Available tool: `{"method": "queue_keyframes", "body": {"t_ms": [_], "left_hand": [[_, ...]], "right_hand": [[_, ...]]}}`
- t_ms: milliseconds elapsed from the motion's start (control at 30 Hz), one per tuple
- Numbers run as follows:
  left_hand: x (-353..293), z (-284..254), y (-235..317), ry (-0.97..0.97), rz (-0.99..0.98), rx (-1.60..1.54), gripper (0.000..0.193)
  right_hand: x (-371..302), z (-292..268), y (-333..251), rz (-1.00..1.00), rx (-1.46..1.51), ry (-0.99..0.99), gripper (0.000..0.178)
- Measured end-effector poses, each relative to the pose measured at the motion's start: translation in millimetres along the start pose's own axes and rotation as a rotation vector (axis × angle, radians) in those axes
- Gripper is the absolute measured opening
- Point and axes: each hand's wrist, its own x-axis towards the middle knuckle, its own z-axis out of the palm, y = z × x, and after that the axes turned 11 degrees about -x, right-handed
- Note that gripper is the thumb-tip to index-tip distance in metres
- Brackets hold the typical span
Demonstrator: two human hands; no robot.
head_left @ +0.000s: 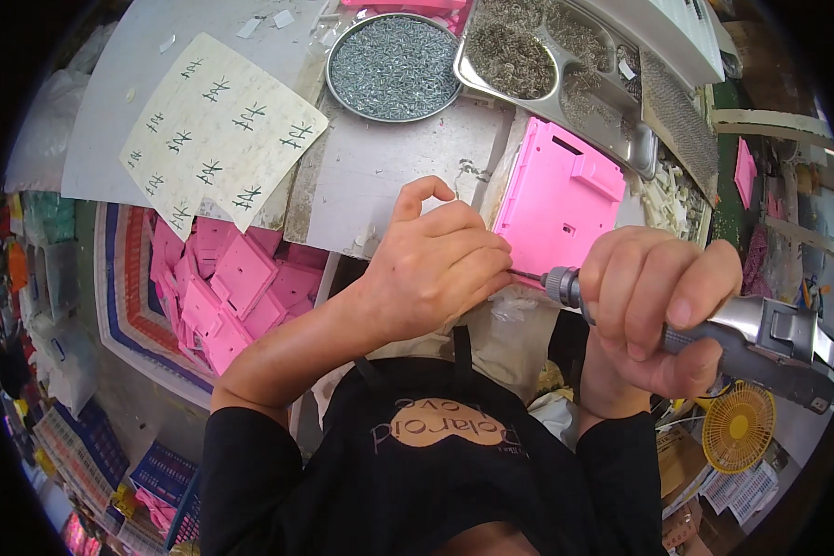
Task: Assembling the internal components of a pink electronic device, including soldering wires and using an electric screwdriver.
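Observation:
My right hand [653, 306] is wrapped around a grey electric screwdriver [760, 343], held almost level with its bit pointing left. The thin bit reaches the near left corner of a pink plastic panel [565, 199], which lies on the bench with a slot and a raised block on its upper face. Close against that corner is my left hand [440, 259], its fingers curled around the tip of the bit and its index finger bent upward. Whatever its fingertips hold is hidden.
A round metal tray of silver screws [394, 67] stands beyond my left hand. Right of it, a compartmented steel tray [565, 116] holds small springs. Several pink panels [241, 278] fill a bin at left, below a marked paper sheet [208, 130]. A yellow fan [738, 426] stands lower right.

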Motion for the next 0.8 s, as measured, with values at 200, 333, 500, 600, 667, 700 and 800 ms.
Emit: {"method": "queue_keyframes", "body": {"t_ms": [200,333,500,600,667,700,800], "left_hand": [[-1,-7,-1,-0.180,-0.025,-0.006,0.047],[6,-10,-6,-0.400,-0.146,-0.039,0.082],[1,-6,-10,-0.452,-0.219,-0.079,0.086],[0,-7,-9,-0.449,-0.237,-0.077,0.084],[2,-6,-8,-0.465,-0.228,-0.051,0.086],[4,-6,-8,-0.480,-0.231,-0.041,0.085],[13,-9,-6,-0.516,-0.216,-0.025,0.076]], "right_hand": [[-9,10,5,0.055,-0.030,0.073,0.031],[-20,13,11,0.159,-0.002,0.094,0.035],[-27,23,28,0.141,-0.082,0.103,0.027],[-27,25,34,0.060,-0.233,0.051,0.024],[-26,23,36,0.059,-0.297,0.022,0.024],[-26,22,37,0.058,-0.331,0.011,0.024],[-22,4,27,0.096,-0.390,-0.008,0.024]]}}
